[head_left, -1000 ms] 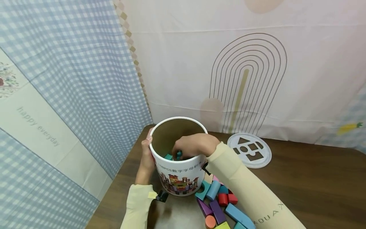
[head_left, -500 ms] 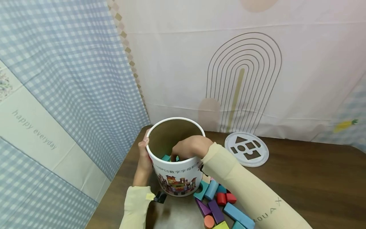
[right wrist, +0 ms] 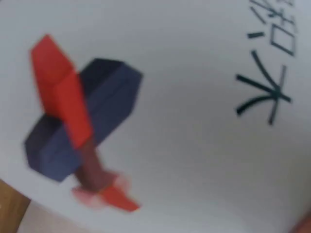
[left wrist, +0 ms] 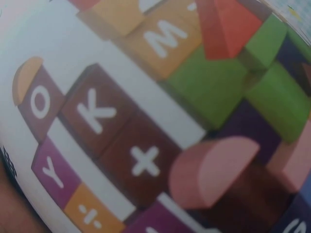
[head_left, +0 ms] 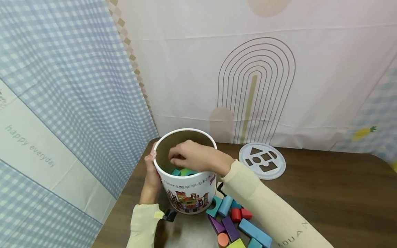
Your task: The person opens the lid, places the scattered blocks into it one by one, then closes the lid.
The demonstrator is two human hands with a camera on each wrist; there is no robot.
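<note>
A white bucket (head_left: pixel 190 193) with a printed block picture and lettering stands upright on the table. My left hand (head_left: pixel 152 172) grips its left side, thumb at the rim; the other fingers are mostly hidden behind the wall. My right hand (head_left: pixel 198 156) reaches over the rim into the bucket, fingers loosely bent, with no block showing between fingertips and thumb. Below it lie green and teal blocks (head_left: pixel 184 172), partly hidden by the front rim. The left wrist view is filled by the bucket's printed wall (left wrist: pixel 146 126); the right wrist view also faces printed wall (right wrist: pixel 184 145).
Right of the bucket's base lie several coloured blocks, among them a purple block (head_left: pixel 230 228), a red cylinder (head_left: pixel 235 215) and a long blue block (head_left: pixel 255 232). A white lid with shaped holes (head_left: pixel 252 171) lies on the brown table (head_left: pixel 325 186) near the cloth backdrop (head_left: pixel 186 69).
My right hand has risen off the blocks inside the bucket, and more green shows beneath it. The left hand keeps its grip. The head view has shifted slightly.
</note>
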